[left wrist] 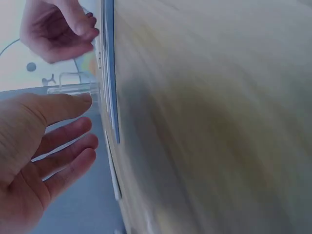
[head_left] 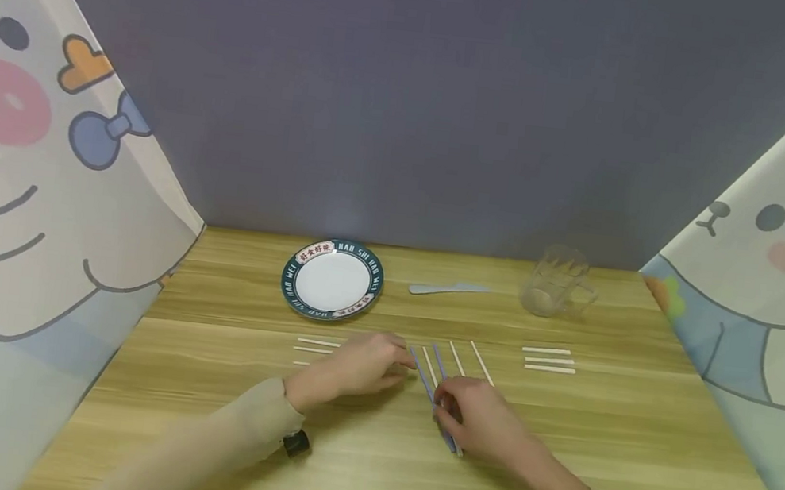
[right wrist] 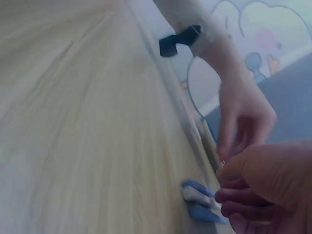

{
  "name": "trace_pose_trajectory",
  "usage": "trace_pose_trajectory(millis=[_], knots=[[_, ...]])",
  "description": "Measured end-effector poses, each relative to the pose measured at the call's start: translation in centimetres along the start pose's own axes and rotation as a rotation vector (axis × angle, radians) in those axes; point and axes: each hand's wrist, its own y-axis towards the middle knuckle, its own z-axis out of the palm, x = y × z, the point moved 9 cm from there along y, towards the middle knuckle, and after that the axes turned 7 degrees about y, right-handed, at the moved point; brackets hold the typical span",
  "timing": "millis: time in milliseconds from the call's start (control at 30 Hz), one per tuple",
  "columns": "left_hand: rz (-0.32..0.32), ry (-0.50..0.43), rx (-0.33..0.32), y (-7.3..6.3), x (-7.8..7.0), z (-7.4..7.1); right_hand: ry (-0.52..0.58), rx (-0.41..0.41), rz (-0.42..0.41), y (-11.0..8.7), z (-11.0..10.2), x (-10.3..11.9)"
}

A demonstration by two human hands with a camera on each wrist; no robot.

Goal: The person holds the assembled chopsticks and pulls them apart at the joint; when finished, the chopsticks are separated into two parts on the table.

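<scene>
A row of slender sticks lies slanted on the table, a blue stick (head_left: 423, 375) at its left, then white and blue ones, with a white stick (head_left: 482, 362) at its right end. My left hand (head_left: 369, 364) hovers by the upper end of the left blue stick, fingers loosely extended, with nothing visible in them in the left wrist view. My right hand (head_left: 478, 418) is over the lower part of the row. Its fingers are loosely bent and it covers parts of several sticks. In the right wrist view, blue stick ends (right wrist: 202, 213) lie just below the right fingers.
White sticks (head_left: 313, 350) lie partly behind the left hand, and 3 white sticks (head_left: 549, 360) lie at the right. Farther back are a green-rimmed plate (head_left: 375, 285), a pale blue knife (head_left: 447, 288) and a clear mug (head_left: 550, 285). A grey wall (head_left: 406, 119) stands behind.
</scene>
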Motion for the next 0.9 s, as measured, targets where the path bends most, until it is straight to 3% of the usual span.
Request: trace_pose_trajectory(millis=[333,500,633,767,900], knots=[[0.012,0.032,0.066,2.4,-1.2,2.7,-0.061,-0.042,0.103,1.0,0.8,-0.7],[0.002,0.011,0.095,2.8,-1.1,3.1,-0.058,-0.026,0.115,1.0,1.0,-1.0],[0.036,0.01,0.107,2.9,-1.1,3.0,-0.059,-0.025,0.132,1.1,0.5,-1.1],[0.047,-0.041,0.041,2.8,-0.9,1.4,-0.088,-0.057,0.115,1.6,-1.1,-0.7],[0.018,-0.117,-0.111,2.5,-0.5,-1.5,-0.205,-0.123,-0.003,2.2,-3.3,0.5]])
